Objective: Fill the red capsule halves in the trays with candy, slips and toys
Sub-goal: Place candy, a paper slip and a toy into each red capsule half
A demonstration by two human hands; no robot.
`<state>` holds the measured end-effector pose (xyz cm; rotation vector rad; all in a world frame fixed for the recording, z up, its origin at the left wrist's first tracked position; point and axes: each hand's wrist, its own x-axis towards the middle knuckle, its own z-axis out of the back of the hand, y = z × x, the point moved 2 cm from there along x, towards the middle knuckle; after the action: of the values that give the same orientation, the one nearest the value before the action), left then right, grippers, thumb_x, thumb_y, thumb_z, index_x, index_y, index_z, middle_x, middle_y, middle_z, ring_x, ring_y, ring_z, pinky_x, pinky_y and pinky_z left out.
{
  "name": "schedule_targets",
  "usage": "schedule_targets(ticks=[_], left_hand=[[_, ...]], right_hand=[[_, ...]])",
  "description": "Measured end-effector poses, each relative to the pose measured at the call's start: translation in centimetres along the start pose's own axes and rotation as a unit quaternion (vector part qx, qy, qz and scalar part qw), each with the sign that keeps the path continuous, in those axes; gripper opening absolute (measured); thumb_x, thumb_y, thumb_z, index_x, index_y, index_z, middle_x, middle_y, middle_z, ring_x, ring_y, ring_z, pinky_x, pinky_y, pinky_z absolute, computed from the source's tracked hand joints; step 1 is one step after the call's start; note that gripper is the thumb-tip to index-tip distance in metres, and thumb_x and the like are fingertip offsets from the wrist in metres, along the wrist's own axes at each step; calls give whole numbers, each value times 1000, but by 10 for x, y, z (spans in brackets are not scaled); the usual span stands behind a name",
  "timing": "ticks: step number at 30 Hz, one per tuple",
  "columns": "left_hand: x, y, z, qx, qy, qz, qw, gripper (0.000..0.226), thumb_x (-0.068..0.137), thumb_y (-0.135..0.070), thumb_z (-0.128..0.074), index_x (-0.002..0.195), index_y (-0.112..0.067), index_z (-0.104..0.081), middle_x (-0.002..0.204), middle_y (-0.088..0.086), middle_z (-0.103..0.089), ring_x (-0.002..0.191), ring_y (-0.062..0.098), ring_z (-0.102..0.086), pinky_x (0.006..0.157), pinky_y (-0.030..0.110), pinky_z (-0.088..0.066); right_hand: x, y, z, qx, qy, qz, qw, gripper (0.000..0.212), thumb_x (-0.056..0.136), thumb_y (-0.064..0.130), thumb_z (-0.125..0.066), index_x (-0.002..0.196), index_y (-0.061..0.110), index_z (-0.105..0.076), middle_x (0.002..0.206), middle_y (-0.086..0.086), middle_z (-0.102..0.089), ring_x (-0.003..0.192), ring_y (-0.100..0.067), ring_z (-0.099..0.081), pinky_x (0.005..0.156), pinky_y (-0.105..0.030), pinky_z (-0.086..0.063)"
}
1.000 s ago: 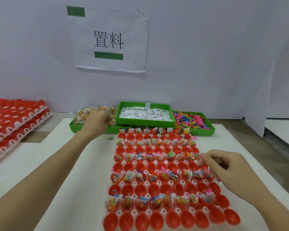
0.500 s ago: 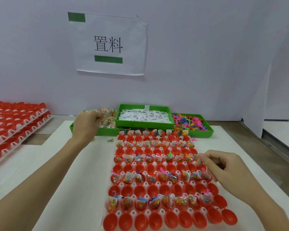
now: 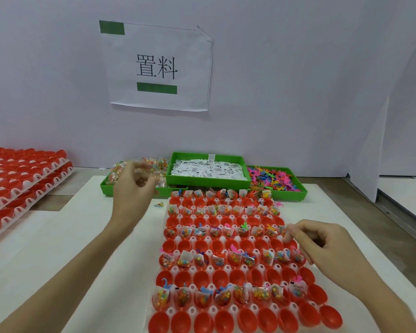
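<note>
A white tray [image 3: 240, 310] of red capsule halves [image 3: 228, 276] lies on the white table, its rows alternating between filled and empty cups. The filled rows hold small clear candy packets [image 3: 264, 293] of coloured beads, white paper slips and bright plastic toys; the nearest row sits empty. Behind the tray stand three green bins: the left one [image 3: 106, 187] heaped with candy packets, the raised middle one [image 3: 208, 180] with white slips [image 3: 209, 170], the right one [image 3: 296, 194] with pink, blue and yellow toys [image 3: 271, 176]. One stray candy packet [image 3: 159, 204] lies on the table beside the tray's far left corner. More trays of red halves [image 3: 22, 174] are stacked at far left.
</note>
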<state>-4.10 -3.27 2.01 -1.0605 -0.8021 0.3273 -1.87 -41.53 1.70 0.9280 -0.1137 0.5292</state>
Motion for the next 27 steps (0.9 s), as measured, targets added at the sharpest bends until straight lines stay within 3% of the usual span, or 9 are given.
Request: schedule_targets(ticks=[2, 6, 9, 13, 19, 23, 25, 27], left_hand=[[-30, -7, 2, -82, 50, 36, 995, 22, 99, -4, -56, 106, -22, -66, 84, 7, -70, 62, 21, -69, 56, 22, -53], [-80, -12, 4, -114, 111, 53, 986, 30, 103, -4, -53, 96, -22, -76, 73, 11, -69, 58, 25, -66, 58, 22, -54], [-93, -10, 5, -128, 119, 62, 983, 27, 105, -10, -54, 99, -23, -77, 71, 11, -70, 60, 19, -67, 63, 17, -54], [-89, -7, 10, -130, 109, 52, 984, 17, 100, -15, -64, 101, -25, -77, 72, 7, -73, 61, 13, -68, 63, 14, -53], [-83, -6, 17, -177, 93, 61, 978, 11, 90, -19, -73, 94, -26, -80, 83, 0, -78, 66, 8, -69, 61, 13, -53], [-84, -5, 17, -192, 108, 51, 974, 15, 92, -14, -73, 93, -27, -81, 79, 3, -76, 61, 8, -67, 62, 13, -54], [-84, -5, 18, -195, 113, 43, 973, 17, 92, -14, -73, 93, -28, -81, 76, 5, -75, 60, 10, -67, 63, 13, -53], [-84, -4, 17, -195, 116, 39, 973, 18, 92, -13, -73, 93, -29, -80, 75, 6, -74, 60, 11, -68, 63, 13, -54]], right_hand=[[0, 1, -1, 2, 1, 0, 1000, 32, 90, 54, -53, 79, 34, -75, 48, -3, -54, 41, -6, -46, 50, -16, -43], [2, 5, -7, 16, -17, -3, 1000, 28, 93, 45, -55, 82, 31, -76, 50, -1, -54, 44, -5, -49, 50, -15, -43], [7, 12, -14, -6, -48, 4, 999, 17, 98, 29, -60, 91, 34, -75, 63, 4, -64, 59, -8, -61, 56, -19, -50], [32, 32, -19, -56, -42, 24, 997, 16, 97, 27, -61, 101, 39, -72, 86, 21, -71, 84, -2, -67, 65, -17, -52], [126, 43, -42, -173, -4, 44, 984, 21, 102, 23, -58, 115, 20, -75, 104, 12, -72, 81, 6, -59, 69, -7, -39], [189, 24, -66, -235, 40, -7, 971, 26, 103, 22, -58, 116, 7, -75, 117, -9, -75, 86, -18, -70, 80, -25, -52], [209, 11, -75, -263, 55, -33, 963, 28, 102, 20, -60, 110, -1, -75, 121, -11, -73, 93, -30, -74, 80, -31, -58], [223, 1, -82, -287, 68, -56, 954, 33, 99, 24, -65, 107, -6, -74, 118, -12, -74, 94, -32, -74, 82, -36, -61]])
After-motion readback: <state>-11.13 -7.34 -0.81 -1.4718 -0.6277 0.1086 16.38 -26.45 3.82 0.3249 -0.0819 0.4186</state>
